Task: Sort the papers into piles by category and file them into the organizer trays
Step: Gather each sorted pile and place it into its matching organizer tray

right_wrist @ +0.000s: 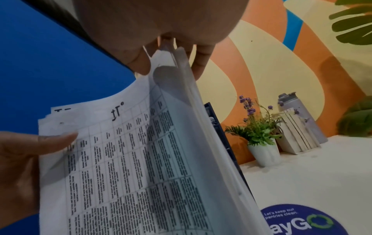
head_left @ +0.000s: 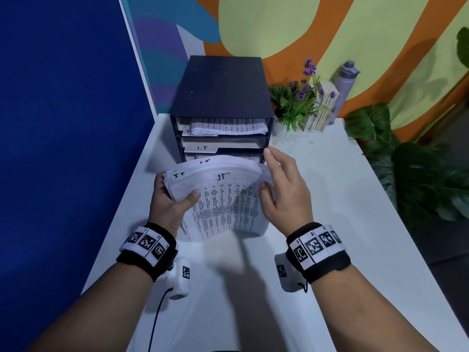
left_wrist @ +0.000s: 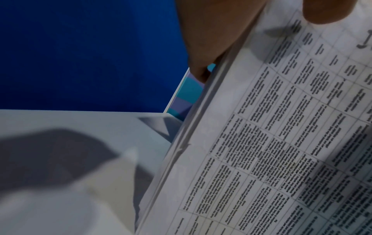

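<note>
Two hands: left hand (head_left: pixel 169 201) and right hand (head_left: pixel 284 189) both held one stack of papers (head_left: pixel 223 199) above the table (head_left: pixel 330 199).
Stack position: in the air just in front of the organizer (head_left: pixel 220 97), near its lower trays, not touching the table.
Left fingers: curled under the stack's left edge, thumb (head_left: pixel 191 196) pressed on the top sheet; firm pinch on the whole stack.
Right fingers: thumb (head_left: pixel 266 189) on the printed face, fingers (right_wrist: pixel 198 63) behind the bent-up right edge, sheets fanned between them.
Organizer state: top tray already had papers (head_left: pixel 228 127); second tray showed a label reading "I.T".
Risk 1: fanned sheets were loose at the right edge, so a weak pinch could let some slide out onto the table.
Risk 2: handwritten marks on top sheets looked alike, so misreading one could send a sheet to the wrong tray.
Risk 3: the curled stack could catch on a tray lip and crumple if pushed in bent.
</note>
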Available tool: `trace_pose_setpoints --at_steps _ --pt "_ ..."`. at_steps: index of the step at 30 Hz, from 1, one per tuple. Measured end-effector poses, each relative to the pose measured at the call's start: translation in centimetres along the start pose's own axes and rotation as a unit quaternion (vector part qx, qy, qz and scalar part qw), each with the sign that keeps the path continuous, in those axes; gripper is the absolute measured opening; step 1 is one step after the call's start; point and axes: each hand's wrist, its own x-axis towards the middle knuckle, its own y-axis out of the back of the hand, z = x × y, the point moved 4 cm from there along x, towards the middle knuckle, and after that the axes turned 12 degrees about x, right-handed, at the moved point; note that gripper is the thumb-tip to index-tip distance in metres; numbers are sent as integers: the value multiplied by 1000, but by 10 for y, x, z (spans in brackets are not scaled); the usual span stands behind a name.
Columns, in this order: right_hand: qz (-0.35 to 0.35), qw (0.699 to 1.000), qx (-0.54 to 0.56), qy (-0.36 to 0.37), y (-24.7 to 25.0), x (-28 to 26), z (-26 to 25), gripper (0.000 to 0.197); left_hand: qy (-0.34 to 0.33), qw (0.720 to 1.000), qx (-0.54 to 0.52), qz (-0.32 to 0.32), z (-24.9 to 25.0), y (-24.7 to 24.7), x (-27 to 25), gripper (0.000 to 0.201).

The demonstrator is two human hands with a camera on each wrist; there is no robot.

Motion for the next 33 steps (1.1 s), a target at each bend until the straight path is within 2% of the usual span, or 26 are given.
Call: trace_pose_setpoints --at_steps 2,3,4,6,7,8,9,12,17,20,22,24,26,30,32,33 --pt "0 997 75 -7 -1 -4 -1 64 17 1000 11 4 -5 2 1 71" --pt "9 988 146 -53 -3 -8 2 70 26 999 19 6 -6 2 0 72" --pt "31 965 227 -129 -6 -13 8 76 32 999 25 8 -8 1 0 71" --pt "84 875 377 -291 -17 -24 15 80 37 999 31 15 -10 -1 0 64" --pt "100 833 418 -348 -24 -29 18 73 35 999 31 20 -10 -2 0 60" --pt "105 809 431 -385 -30 -33 20 64 33 999 31 26 -10 -3 0 56" --pt "106 799 436 -399 -34 -35 20 55 33 998 32 33 -8 -5 -1 52" --pt "117 809 444 -367 -35 -31 13 46 18 999 27 43 -1 -7 -3 46" --pt "129 810 461 -338 -33 -34 15 59 -20 997 44 54 4 3 -7 43" --pt "78 797 461 -382 -42 -39 21 66 4 995 91 42 -13 8 -7 40" --pt "8 799 435 -415 -50 -38 26 67 25 984 174 36 -21 6 -6 30" --pt "-35 806 417 -419 -54 -36 32 61 42 974 217 57 -24 8 -1 23" --pt "-14 811 406 -420 -50 -32 41 53 35 979 191 67 -20 9 7 22" --pt "8 821 399 -408 -46 -23 53 18 46 983 169 56 -20 11 22 22" --pt "23 825 362 -434 -52 -24 58 9 96 977 188 34 -33 12 23 24" --pt "35 819 345 -458 -57 -27 64 12 130 972 195 19 -41 13 22 30"
